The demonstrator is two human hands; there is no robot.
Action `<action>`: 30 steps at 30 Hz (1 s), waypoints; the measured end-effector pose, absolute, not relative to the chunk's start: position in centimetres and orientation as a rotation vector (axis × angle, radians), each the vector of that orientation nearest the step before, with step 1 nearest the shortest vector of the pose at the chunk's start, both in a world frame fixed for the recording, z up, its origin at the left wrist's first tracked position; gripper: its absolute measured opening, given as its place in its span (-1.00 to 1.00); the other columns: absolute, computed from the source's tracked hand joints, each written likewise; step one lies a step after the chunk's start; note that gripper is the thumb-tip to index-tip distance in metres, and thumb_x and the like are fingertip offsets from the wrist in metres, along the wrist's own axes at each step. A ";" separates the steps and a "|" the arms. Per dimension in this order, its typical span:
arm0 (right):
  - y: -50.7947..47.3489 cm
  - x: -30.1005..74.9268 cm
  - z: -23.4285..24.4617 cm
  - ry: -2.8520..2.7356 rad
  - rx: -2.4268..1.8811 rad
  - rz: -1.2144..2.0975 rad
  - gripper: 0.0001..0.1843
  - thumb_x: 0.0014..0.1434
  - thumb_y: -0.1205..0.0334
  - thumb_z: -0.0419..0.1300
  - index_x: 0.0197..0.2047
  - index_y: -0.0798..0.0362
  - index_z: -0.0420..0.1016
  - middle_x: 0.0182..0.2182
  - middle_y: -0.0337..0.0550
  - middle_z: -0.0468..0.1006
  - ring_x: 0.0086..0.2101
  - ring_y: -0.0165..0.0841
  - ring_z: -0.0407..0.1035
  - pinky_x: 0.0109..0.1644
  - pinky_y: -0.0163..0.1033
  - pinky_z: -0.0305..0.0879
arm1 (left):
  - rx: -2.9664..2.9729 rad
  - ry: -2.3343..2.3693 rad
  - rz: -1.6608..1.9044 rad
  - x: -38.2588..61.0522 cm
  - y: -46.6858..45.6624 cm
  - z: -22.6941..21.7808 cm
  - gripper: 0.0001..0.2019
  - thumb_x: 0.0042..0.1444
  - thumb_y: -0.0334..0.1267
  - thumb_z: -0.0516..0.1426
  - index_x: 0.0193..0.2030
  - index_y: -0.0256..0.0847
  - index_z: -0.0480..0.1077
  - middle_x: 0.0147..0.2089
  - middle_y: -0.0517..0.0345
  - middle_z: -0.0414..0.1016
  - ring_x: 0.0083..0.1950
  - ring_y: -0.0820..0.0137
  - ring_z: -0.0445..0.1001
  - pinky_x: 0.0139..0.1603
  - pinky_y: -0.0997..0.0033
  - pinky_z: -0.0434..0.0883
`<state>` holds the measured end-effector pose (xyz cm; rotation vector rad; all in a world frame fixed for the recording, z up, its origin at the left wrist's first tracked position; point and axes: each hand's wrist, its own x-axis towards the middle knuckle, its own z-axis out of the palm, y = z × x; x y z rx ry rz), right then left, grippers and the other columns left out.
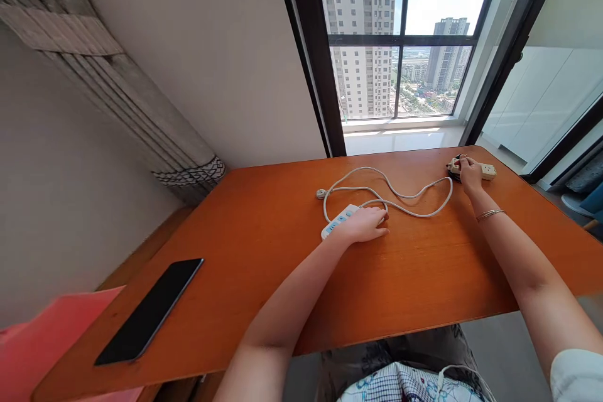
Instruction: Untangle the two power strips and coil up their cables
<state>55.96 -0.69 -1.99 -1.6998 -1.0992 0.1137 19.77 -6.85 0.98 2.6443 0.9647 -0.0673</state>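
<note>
My left hand lies flat, fingers stretched, on a white power strip with blue sockets near the middle of the orange wooden table. The strip's grey cable loops across the table, and its plug lies free at the left. My right hand is at the far right edge, fingers pinched around a dark plug in a beige power strip. A bracelet sits on that wrist.
A black phone lies face up near the table's front left corner. A pink object lies beside the table at lower left. A grey wall and folded curtain stand left; a large window is behind the table.
</note>
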 end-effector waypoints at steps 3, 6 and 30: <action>-0.7 51.2 -0.7 -1.380 -1.586 0.243 -0.58 0.29 -0.01 0.02 -0.34 0.11 0.52 -0.45 -0.14 0.54 -0.42 -0.36 0.38 -0.28 -0.28 0.30 | 2.652 1.022 -0.018 19.8 -6.7 0.8 -0.88 0.14 -0.24 0.17 -0.18 -0.15 0.39 -0.05 0.06 0.57 -0.02 0.23 0.53 -0.06 0.31 0.40; -1.7 45.5 0.8 -1.769 -1.575 0.290 -0.70 0.28 0.09 0.11 -0.25 0.11 0.57 -0.36 -0.11 0.61 -0.33 -0.33 0.44 -0.22 -0.27 0.30 | 2.588 1.096 0.104 19.4 -6.3 1.1 -0.86 0.17 -0.25 0.15 -0.13 -0.13 0.42 -0.09 0.11 0.60 -0.07 0.25 0.56 -0.10 0.33 0.41; -6.9 37.1 3.6 -2.088 -1.458 -0.055 -0.75 0.39 0.23 0.01 0.02 0.03 0.46 -0.02 -0.01 0.54 -0.22 -0.30 0.51 -0.22 -0.26 0.30 | 1.925 0.947 0.600 14.7 -3.4 3.0 -0.67 0.25 0.05 0.08 -0.22 -0.21 0.41 -0.42 0.15 0.48 -0.43 0.40 0.46 -0.35 0.39 0.38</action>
